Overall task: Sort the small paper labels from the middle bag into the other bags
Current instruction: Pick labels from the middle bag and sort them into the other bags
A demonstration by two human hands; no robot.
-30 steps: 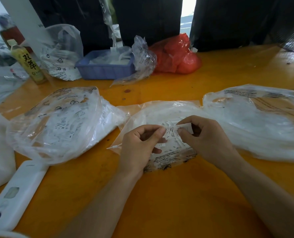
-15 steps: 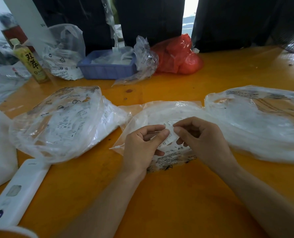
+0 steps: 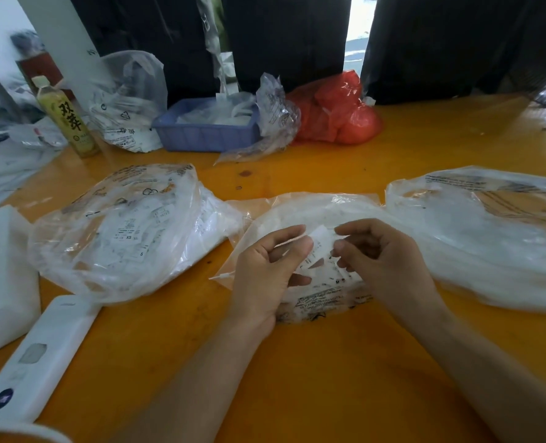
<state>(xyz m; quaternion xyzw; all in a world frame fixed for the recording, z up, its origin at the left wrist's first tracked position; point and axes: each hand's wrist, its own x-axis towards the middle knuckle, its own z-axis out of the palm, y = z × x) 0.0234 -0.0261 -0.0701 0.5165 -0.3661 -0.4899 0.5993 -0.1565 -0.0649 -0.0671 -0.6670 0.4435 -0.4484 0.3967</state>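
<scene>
Now that the left hand (image 3: 267, 276) and right hand (image 3: 382, 260) have lifted a label (image 3: 321, 243) clear of the middle bag (image 3: 322, 212), both grips pinching it, it looks ready for the nine or three o'clock bag.

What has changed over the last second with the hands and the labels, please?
The right hand and left hand have drawn slightly apart, lifting one paper label between their fingertips above the middle bag. Both hands pinch labels as before. The left bag and right bag lie unmoved.
</scene>
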